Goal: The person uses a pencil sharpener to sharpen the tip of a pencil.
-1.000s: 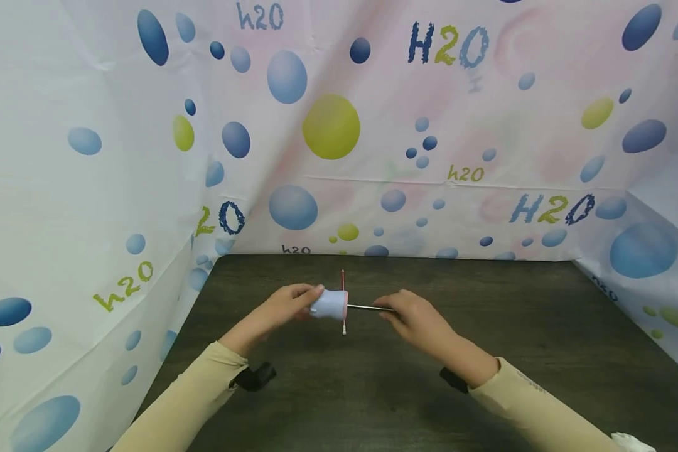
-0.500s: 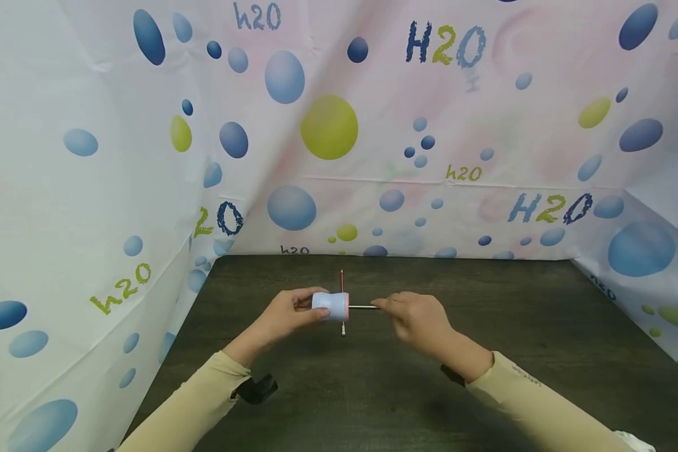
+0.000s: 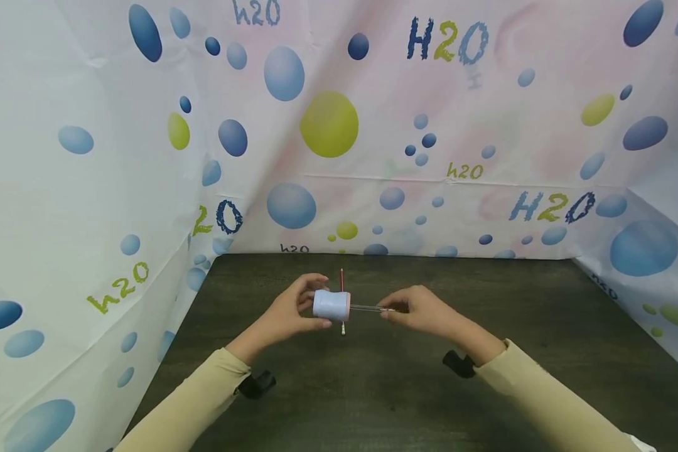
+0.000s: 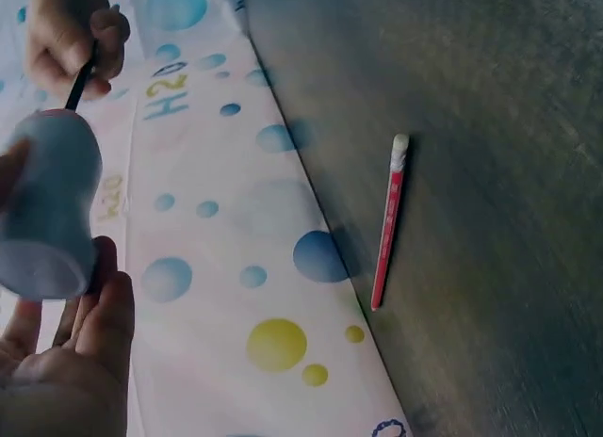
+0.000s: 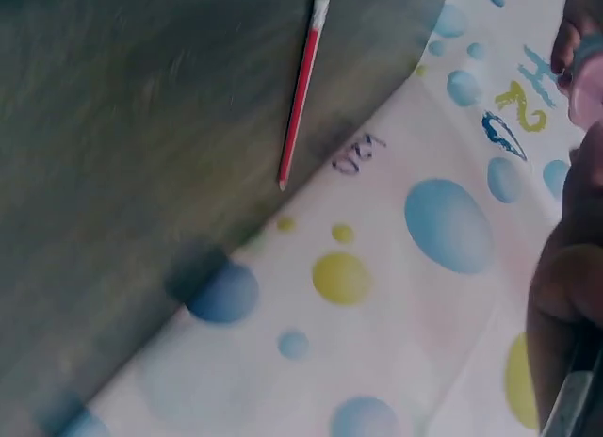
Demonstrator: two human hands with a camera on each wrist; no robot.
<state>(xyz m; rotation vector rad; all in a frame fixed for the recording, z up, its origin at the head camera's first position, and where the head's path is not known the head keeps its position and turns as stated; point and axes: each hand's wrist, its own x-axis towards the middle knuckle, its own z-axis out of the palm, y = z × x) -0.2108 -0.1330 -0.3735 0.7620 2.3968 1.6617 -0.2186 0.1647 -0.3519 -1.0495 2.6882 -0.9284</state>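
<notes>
In the head view my left hand (image 3: 287, 312) holds a pale blue cup (image 3: 331, 305) on its side, fingers behind it and thumb along its near side. Its pink rim (image 5: 588, 93) faces right. The cup narrows at the waist, and its base points toward the left wrist camera. My right hand (image 3: 420, 309) pinches a thin metal handle (image 3: 364, 307) that runs into the cup's mouth; its far end is hidden inside. A flat silver end (image 5: 571, 401) shows behind my right fingers in the right wrist view.
A red pencil (image 4: 388, 220) with a white eraser lies on the dark wooden table (image 3: 339, 389), beyond and below the cup. White sheeting (image 3: 463, 113) with blue and green dots stands around the table's back and sides.
My left fingers have shifted round the cup, the thumb moving to its near side. The right hand has changed its grip on the handle, which now shows as two thin lines.
</notes>
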